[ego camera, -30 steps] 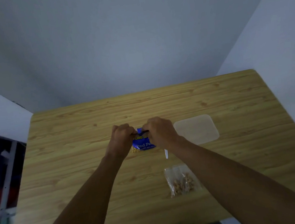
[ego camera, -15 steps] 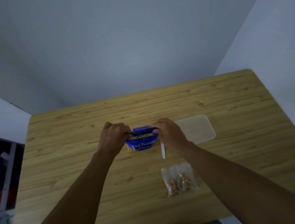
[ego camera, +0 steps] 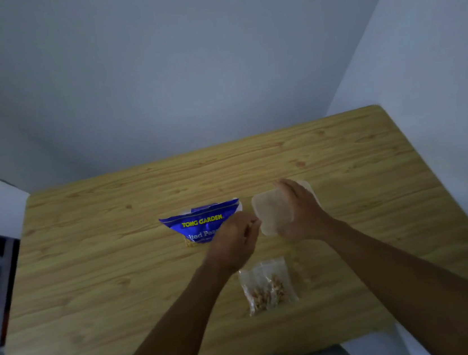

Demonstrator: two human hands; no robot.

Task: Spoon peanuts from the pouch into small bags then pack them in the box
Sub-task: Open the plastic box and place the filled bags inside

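- Head view, worktop (ego camera: 94, 253): a light wood-grain surface set into a corner between pale walls.
- Pouch (ego camera: 200, 222): blue, printed "TONG GARDEN", lying flat near the middle of the worktop, its wide top edge towards the far edge. Neither hand is on it.
- Box (ego camera: 271, 212): translucent, with rounded corners, just right of the pouch and tilted.
- Right hand (ego camera: 299, 213): grasping the box, fingers curled over its far right side.
- Left hand (ego camera: 233, 242): fingers curled and blurred, just beside the box's left edge and overlapping the pouch's right corner. Whether it pinches anything cannot be told.
- Small bags (ego camera: 267, 287): clear, holding peanuts, lying between the two forearms towards the near edge, apart from the pouch and box.
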